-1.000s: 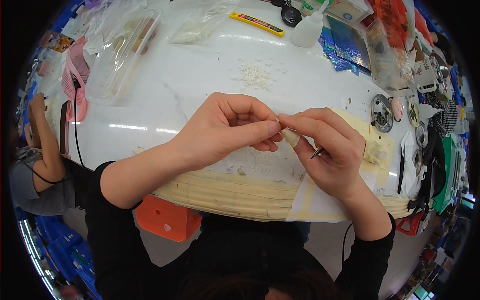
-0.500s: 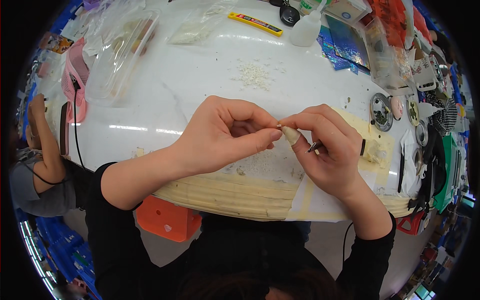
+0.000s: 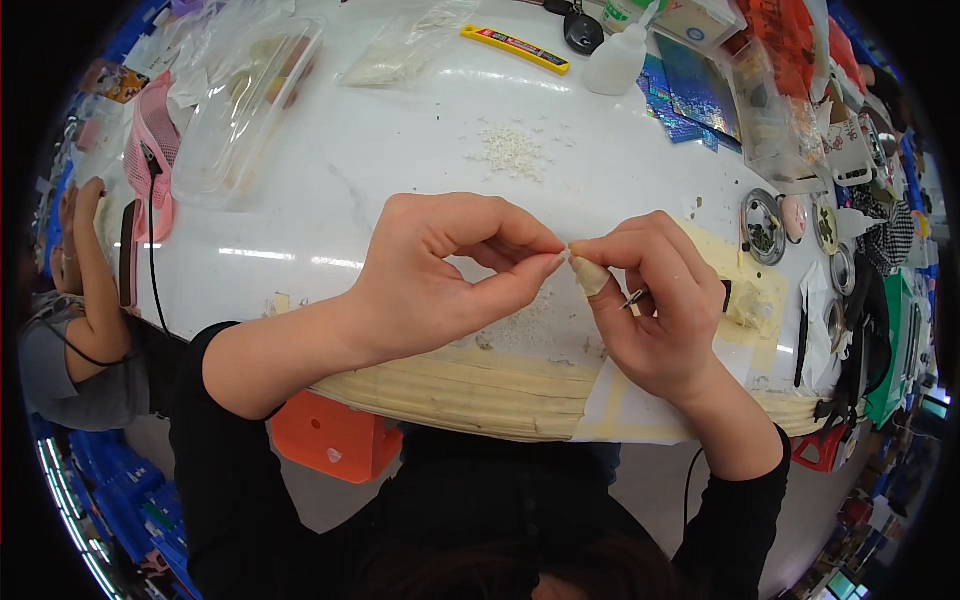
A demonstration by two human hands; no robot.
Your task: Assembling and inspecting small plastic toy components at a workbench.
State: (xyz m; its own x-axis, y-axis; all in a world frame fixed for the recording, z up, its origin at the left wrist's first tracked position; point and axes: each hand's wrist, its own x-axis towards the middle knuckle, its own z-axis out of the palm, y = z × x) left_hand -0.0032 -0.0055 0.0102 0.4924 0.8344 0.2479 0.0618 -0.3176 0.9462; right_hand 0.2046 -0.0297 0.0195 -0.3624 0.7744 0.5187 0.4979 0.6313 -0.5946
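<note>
Two bare hands are held above the white table (image 3: 390, 145), not far from its near edge, the left hand (image 3: 415, 265) and right hand (image 3: 668, 325) brought almost tip to tip. The left thumb and index finger are pressed together at their ends, and a tiny pale piece (image 3: 569, 252) seems to be pinched where the hands meet, though it is too small to be seen clearly. The right thumb is covered by a tan wrap (image 3: 592, 278), and a slim metal-tipped tool (image 3: 633, 299) is clasped in the same hand. Beyond the hands, small white bits (image 3: 510, 150) are scattered in a loose heap. Toward the far edge, a slim yellow case (image 3: 515, 50), a black key fob (image 3: 582, 33) and a white squeeze bottle (image 3: 614, 65) are set side by side, with shiny blue sheets (image 3: 695, 90) laid beside the bottle. A round metal dish (image 3: 769, 259) is placed toward the right edge. Near the left edge, a clear plastic box (image 3: 215, 180) is seen beside a pink mesh item (image 3: 150, 140). The near edge is covered by yellowish tape (image 3: 450, 385).
</note>
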